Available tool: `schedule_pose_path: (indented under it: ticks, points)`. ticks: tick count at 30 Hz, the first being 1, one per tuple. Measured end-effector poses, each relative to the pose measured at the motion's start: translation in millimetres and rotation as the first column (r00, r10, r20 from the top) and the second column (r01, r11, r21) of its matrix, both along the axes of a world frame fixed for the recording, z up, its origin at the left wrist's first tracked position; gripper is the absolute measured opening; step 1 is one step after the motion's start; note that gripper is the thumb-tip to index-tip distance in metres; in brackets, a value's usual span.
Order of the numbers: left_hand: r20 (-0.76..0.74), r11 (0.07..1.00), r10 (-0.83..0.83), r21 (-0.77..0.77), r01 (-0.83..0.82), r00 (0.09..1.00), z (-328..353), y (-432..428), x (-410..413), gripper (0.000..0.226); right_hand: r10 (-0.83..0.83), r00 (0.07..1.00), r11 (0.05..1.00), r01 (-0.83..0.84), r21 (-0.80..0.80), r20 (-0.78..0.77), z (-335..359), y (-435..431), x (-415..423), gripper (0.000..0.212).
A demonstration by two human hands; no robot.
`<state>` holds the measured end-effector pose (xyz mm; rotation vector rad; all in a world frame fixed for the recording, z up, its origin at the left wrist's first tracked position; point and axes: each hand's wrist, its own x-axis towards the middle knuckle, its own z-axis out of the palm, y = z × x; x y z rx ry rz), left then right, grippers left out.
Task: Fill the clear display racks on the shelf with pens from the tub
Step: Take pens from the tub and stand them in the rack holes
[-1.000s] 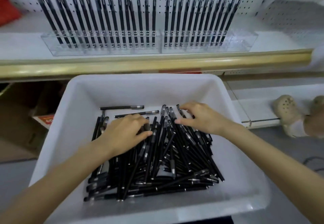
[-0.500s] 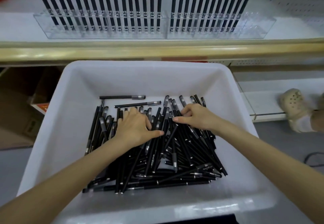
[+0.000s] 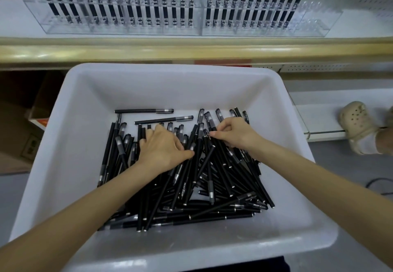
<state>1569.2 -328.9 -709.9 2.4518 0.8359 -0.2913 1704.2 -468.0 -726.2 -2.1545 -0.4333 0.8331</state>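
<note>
The pens [image 3: 191, 176] lie in a crossed heap in the tub [image 3: 85, 93], nearer than the racks [image 3: 308, 25] on the far shelf [image 3: 191, 51]. The right hand [image 3: 231, 133] pinches pens at the heap's far side, fingers curled. The left hand [image 3: 163, 150] has its fingertips buried, grip unclear. Lifting from this tangle could drag neighbours out and spill them.
</note>
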Motion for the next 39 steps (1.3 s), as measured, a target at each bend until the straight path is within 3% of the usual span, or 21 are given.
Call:
schedule_pose_path:
  ticks: [11, 20, 25, 30, 35, 39]
  points:
    - [0.012, 0.995, 0.017, -0.097, -0.016, 1.0, 0.5, 0.7, 0.0, 0.022, -0.014, 1.0, 1.0, 0.014, -0.003, 0.008, -0.7, 0.8, 0.7, 0.02]
    - [0.115, 0.843, 0.139, -0.536, -0.056, 0.984, 16.4, 19.5, -6.0, 0.02, -0.044, 0.998, 0.999, 0.045, 0.022, -0.041, 6.1, 0.3, -0.4, 0.018]
    - [0.187, 0.821, 0.185, -0.569, -0.047, 0.965, 22.7, 29.9, -4.0, 0.039, -0.052, 0.999, 0.998, 0.052, 0.03, 0.004, 14.3, 0.0, -1.6, 0.016]
    - [0.254, 0.818, 0.196, -0.575, -0.014, 0.947, 31.6, 35.8, -3.2, 0.043, -0.059, 0.998, 0.993, 0.063, 0.098, -0.036, 25.0, 0.1, -2.6, 0.013]
    - [0.32, 0.786, 0.263, -0.619, -0.009, 0.91, 41.6, 36.0, 0.4, 0.011, -0.006, 1.0, 0.976, 0.004, 0.219, 0.009, 34.8, 4.3, -5.0, 0.008]
    - [0.393, 0.77, 0.308, -0.638, 0.015, 0.867, 45.0, 33.3, 2.3, 0.005, 0.045, 0.999, 0.945, -0.042, 0.325, 0.0, 45.4, 2.4, -7.2, 0.009]
